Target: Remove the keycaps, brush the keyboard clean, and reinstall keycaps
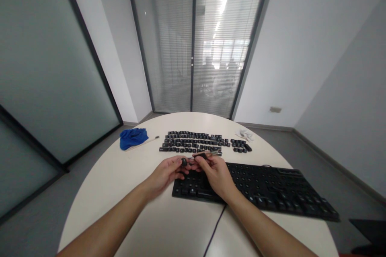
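Above the near left part of a black keyboard [271, 186], both hands come together. My left hand [167, 170] pinches a small black keycap [183, 162] between thumb and fingers. Close beside it, my right hand [218, 174] is closed around a slim tool with a dark flat part [200, 155]; a pale thin end sticks out past the fingers, and its exact kind cannot be made out. Many of the keyboard's keys are off, showing the bare board. Behind the hands, loose black keycaps [189, 141] lie in rows on the table.
A smaller group of keycaps [240, 145] lies to the right, near a crumpled white cloth or tissue [245, 135]. At the left are a blue cloth [133, 138] and a thin brush [141, 143]. A cable [214, 231] runs toward me across the round white table [114, 192].
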Demonstrator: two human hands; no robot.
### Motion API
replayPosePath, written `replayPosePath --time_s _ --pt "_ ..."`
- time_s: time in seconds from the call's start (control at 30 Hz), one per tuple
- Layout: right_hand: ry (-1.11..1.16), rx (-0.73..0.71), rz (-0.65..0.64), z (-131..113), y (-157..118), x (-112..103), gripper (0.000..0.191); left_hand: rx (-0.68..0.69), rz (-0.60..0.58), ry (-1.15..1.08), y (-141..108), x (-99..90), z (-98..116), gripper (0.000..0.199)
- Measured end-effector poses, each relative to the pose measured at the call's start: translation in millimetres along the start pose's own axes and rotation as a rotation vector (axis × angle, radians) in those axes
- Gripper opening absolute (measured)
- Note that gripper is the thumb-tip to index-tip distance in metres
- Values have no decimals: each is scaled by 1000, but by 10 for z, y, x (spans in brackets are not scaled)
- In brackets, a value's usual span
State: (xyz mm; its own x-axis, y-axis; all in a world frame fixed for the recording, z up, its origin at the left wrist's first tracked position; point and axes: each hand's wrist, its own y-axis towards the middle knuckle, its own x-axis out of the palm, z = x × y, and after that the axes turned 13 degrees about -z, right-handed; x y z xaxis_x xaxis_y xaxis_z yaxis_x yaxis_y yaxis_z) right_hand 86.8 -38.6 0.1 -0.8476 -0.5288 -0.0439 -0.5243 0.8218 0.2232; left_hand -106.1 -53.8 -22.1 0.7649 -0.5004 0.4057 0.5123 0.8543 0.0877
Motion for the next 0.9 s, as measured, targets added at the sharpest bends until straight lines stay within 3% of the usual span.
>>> replayPosePath --time_s 0.27,0.5,0.7,0.9 --pt "176 21 2 21 26 37 50 -36 -50 -132 -22 28 12 43" --pt "100 16 -35 30 27 -3 52 0 -34 -59 -31 55 58 31" --pt "115 -32 -81 69 33 -26 45 -71 -59 -128 -68 32 99 33" --pt "109 -44 -127 62 14 -72 39 -69 -8 104 -31 24 45 44"
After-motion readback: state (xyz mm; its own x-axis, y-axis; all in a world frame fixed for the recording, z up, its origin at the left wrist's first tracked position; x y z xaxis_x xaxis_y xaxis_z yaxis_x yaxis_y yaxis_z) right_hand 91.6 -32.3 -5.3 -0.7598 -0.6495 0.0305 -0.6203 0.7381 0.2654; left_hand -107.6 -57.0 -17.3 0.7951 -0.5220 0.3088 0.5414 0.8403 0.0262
